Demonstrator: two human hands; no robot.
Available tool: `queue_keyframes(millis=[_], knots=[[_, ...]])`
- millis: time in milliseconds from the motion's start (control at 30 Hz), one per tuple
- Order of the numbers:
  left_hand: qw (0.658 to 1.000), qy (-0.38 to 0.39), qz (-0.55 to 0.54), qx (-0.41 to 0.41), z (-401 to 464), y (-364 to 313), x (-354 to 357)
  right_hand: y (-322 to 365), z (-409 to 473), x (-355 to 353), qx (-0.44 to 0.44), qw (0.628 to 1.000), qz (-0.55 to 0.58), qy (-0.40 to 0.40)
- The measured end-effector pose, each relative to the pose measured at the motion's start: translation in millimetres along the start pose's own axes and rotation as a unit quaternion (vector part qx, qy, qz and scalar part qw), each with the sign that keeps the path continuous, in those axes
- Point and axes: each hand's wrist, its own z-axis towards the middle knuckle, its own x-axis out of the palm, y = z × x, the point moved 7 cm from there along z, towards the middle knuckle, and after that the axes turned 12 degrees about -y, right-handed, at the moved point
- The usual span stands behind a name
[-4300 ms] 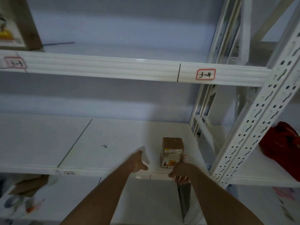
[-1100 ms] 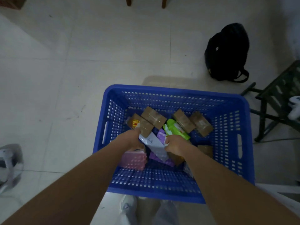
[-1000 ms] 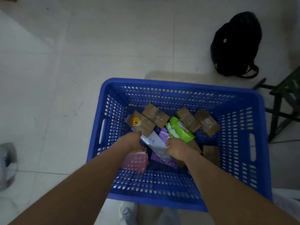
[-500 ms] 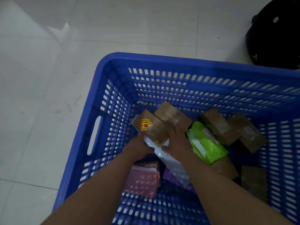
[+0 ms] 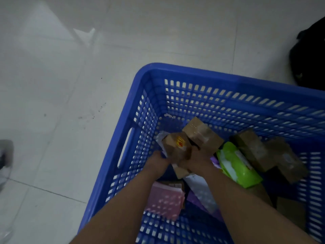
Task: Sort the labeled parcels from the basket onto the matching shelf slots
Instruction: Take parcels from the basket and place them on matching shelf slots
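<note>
Blue basket [image 5: 140,138]: left hand [image 5: 158,161] and right hand [image 5: 198,159] jointly grip brown box [image 5: 175,148]; green pouch [image 5: 237,166], pink mailer [image 5: 165,201], further brown parcels crowd alongside.

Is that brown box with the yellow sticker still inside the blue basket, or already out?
Inside. The brown box sits below the blue basket's rim, gripped by the left hand and right hand.

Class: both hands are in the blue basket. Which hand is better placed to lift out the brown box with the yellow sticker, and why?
Probably the right hand: it lies against the brown box, just below its yellow sticker. The left hand sits at its lower left edge.
</note>
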Motion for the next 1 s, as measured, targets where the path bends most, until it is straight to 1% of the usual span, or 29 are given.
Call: queue_keyframes(millis=[33, 67, 133, 167, 233, 300, 333, 367, 467, 533, 667, 733, 833, 867, 933, 1000], knots=[[1.0, -0.008, -0.009, -0.014, -8, -5, -6, 1, -8, -12, 0.01, 0.996, 0.086, 0.005], [0.999, -0.018, -0.02, -0.029, -17, -11, -12, 4, -19, -27, 0.023, 0.984, 0.175, 0.009], [0.997, -0.032, -0.059, -0.049, -37, -27, -25, 8, -47, -59, 0.069, 0.945, 0.316, 0.051], [0.995, -0.047, -0.075, -0.053, -48, -38, -33, 9, -66, -77, 0.107, 0.929, 0.345, 0.084], [0.99, -0.063, -0.11, -0.057, -72, -64, -49, 8, -96, -112, 0.178, 0.907, 0.357, 0.136], [0.986, -0.056, -0.151, -0.05, -101, -97, -68, 13, -124, -154, 0.218, 0.884, 0.379, 0.165], [0.985, -0.052, -0.16, -0.041, -114, -113, -80, 20, -136, -174, 0.223, 0.873, 0.396, 0.177], [0.986, -0.05, -0.16, -0.021, -127, -133, -93, 30, -152, -198, 0.22, 0.869, 0.403, 0.184], [0.983, -0.029, -0.181, 0.026, -166, -197, -131, 58, -194, -267, 0.201, 0.853, 0.449, 0.176], [0.979, -0.013, -0.198, 0.05, -197, -244, -156, 81, -225, -313, 0.176, 0.852, 0.464, 0.166], [0.97, 0.017, -0.221, 0.098, -266, -324, -210, 128, -288, -403, 0.131, 0.864, 0.465, 0.14], [0.966, 0.052, -0.221, 0.125, -306, -361, -239, 147, -319, -448, 0.117, 0.87, 0.461, 0.128], [0.952, 0.123, -0.209, 0.187, -368, -419, -288, 174, -368, -519, 0.085, 0.895, 0.422, 0.115], [0.946, 0.161, -0.195, 0.204, -391, -438, -303, 184, -387, -542, 0.074, 0.907, 0.399, 0.114], [0.937, 0.238, -0.133, 0.219, -438, -468, -327, 198, -422, -586, 0.055, 0.925, 0.36, 0.107], [0.927, 0.286, -0.063, 0.233, -487, -494, -345, 213, -459, -628, 0.031, 0.942, 0.322, 0.085]])
